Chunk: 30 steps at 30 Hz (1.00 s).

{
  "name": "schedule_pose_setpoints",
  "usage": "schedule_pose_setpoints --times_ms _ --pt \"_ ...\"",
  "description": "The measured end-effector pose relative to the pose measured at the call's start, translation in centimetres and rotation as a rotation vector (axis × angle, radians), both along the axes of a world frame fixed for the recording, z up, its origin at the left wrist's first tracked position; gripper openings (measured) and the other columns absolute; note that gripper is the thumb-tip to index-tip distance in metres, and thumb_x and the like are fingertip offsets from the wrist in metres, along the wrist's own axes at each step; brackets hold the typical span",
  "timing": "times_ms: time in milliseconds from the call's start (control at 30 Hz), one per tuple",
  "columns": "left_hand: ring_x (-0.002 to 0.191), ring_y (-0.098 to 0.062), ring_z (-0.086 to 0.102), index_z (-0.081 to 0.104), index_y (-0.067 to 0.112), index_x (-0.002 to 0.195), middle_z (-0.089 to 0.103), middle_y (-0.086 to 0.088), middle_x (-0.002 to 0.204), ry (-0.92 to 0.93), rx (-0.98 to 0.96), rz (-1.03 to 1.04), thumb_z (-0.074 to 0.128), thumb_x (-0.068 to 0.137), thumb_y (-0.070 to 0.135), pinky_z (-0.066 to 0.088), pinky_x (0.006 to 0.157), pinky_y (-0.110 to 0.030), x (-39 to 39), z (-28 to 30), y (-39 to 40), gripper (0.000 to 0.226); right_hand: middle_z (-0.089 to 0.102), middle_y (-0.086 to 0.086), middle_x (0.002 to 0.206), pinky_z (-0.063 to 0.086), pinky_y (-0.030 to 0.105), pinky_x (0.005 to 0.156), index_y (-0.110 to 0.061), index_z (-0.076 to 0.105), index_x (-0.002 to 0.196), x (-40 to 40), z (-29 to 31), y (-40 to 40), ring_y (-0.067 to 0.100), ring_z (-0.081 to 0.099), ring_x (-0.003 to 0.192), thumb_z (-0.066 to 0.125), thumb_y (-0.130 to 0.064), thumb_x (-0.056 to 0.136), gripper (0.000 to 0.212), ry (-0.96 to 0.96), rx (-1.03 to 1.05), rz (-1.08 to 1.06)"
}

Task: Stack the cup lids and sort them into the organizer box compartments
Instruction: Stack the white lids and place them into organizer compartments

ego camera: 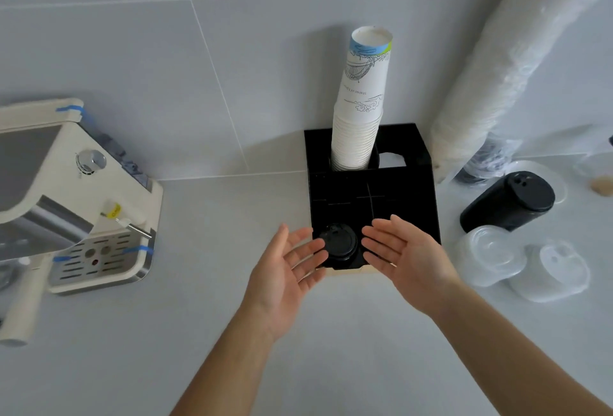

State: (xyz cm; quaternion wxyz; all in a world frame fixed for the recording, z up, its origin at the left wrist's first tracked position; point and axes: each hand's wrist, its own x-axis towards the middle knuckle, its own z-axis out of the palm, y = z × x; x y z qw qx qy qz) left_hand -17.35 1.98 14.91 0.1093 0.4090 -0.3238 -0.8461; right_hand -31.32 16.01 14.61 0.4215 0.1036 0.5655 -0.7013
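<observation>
A black organizer box [403,190] stands against the wall. A stack of black cup lids [338,243] sits in its front left compartment. My left hand [285,273] is open, palm up, just left of that stack. My right hand [404,253] is open too, palm facing left, just right of the stack. Neither hand holds anything. A second stack of black lids [510,200] lies on its side on the counter to the right. Clear plastic lids [491,256] and a white lid [560,269] lie in front of it.
A tall stack of paper cups [361,107] stands in the box's rear left hole. A cream espresso machine [76,203] occupies the left of the counter. A long plastic-wrapped sleeve of cups [504,60] leans against the wall on the right.
</observation>
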Motion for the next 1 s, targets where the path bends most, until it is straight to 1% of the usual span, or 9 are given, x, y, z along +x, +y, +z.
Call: schedule_pose_setpoints --times_ms 133,267,367,500,600,667,733,900,1000 --pt "0.089 -0.023 0.069 0.068 0.014 0.108 0.074 -0.008 0.095 0.069 0.01 0.021 0.047 0.093 0.049 0.051 0.081 -0.037 1.6 0.4 -0.6 0.043 0.079 0.012 0.105 0.056 0.036 0.082 -0.005 0.069 0.11 1.0 1.5 1.2 0.024 0.076 0.097 0.053 -0.028 0.099 0.031 0.01 -0.021 -0.038" --pt "0.082 -0.02 0.07 0.069 0.014 0.104 0.074 -0.008 0.092 0.086 0.025 0.0 0.049 0.092 0.046 0.051 0.077 -0.035 2.6 0.3 -0.5 0.04 0.079 0.011 0.103 0.055 0.036 0.081 -0.006 0.069 0.109 2.0 2.1 2.5 0.021 0.077 0.09 0.052 -0.028 0.099 0.03 0.023 -0.037 -0.058" --pt "0.079 -0.019 0.07 0.069 0.014 0.105 0.073 -0.007 0.091 0.103 -0.015 -0.021 0.052 0.09 0.044 0.052 0.076 -0.035 2.6 0.6 -0.2 0.038 0.08 0.01 0.098 0.054 0.038 0.082 -0.008 0.069 0.106 2.2 2.5 4.1 0.023 0.077 0.089 0.051 -0.028 0.097 0.029 0.05 -0.029 -0.056" --pt "0.081 -0.019 0.071 0.069 0.015 0.107 0.074 -0.006 0.092 0.13 -0.045 -0.025 0.059 0.077 0.046 0.052 0.075 -0.034 1.9 1.2 1.6 0.044 0.08 0.007 0.092 0.055 0.038 0.077 -0.009 0.07 0.104 1.3 2.7 7.4 0.021 0.075 0.079 0.05 -0.027 0.098 0.027 0.084 -0.008 -0.052" --pt "0.083 -0.019 0.071 0.069 0.016 0.108 0.074 -0.007 0.094 0.101 -0.066 -0.043 0.059 0.076 0.045 0.051 0.076 -0.036 0.6 1.5 3.9 0.045 0.079 0.009 0.091 0.054 0.038 0.077 -0.009 0.071 0.103 -0.3 2.7 10.1 0.02 0.075 0.073 0.05 -0.026 0.098 0.027 0.075 -0.017 -0.076" --pt "0.085 -0.02 0.07 0.069 0.015 0.109 0.074 -0.006 0.095 0.08 -0.086 -0.066 0.056 0.082 0.043 0.051 0.077 -0.036 -0.6 1.7 5.5 0.041 0.079 0.009 0.09 0.054 0.039 0.077 -0.01 0.071 0.101 -1.5 2.8 11.9 0.02 0.075 0.072 0.05 -0.026 0.098 0.027 0.067 -0.029 -0.097" --pt "0.086 -0.021 0.069 0.069 0.015 0.109 0.074 -0.006 0.093 0.066 -0.099 -0.099 0.053 0.088 0.041 0.051 0.079 -0.037 -2.2 1.9 7.5 0.037 0.078 0.008 0.085 0.053 0.039 0.077 -0.01 0.071 0.099 -2.9 2.6 14.0 0.02 0.074 0.07 0.05 -0.026 0.098 0.026 0.059 -0.036 -0.123" --pt "0.081 -0.018 0.07 0.07 0.014 0.107 0.074 -0.006 0.09 0.066 -0.144 -0.168 0.057 0.076 0.043 0.051 0.078 -0.036 -6.3 2.1 12.0 0.045 0.076 0.009 0.083 0.054 0.038 0.076 -0.01 0.071 0.098 -6.2 2.1 18.6 0.02 0.072 0.068 0.053 -0.025 0.096 0.023 0.056 -0.036 -0.175" --pt "0.082 -0.019 0.069 0.07 0.014 0.107 0.074 -0.005 0.09 0.044 -0.158 -0.19 0.056 0.082 0.042 0.052 0.077 -0.036 -8.7 1.7 14.3 0.039 0.075 0.009 0.081 0.054 0.038 0.076 -0.01 0.072 0.097 -8.2 1.7 21.1 0.021 0.071 0.067 0.054 -0.025 0.095 0.023 0.053 -0.035 -0.207"
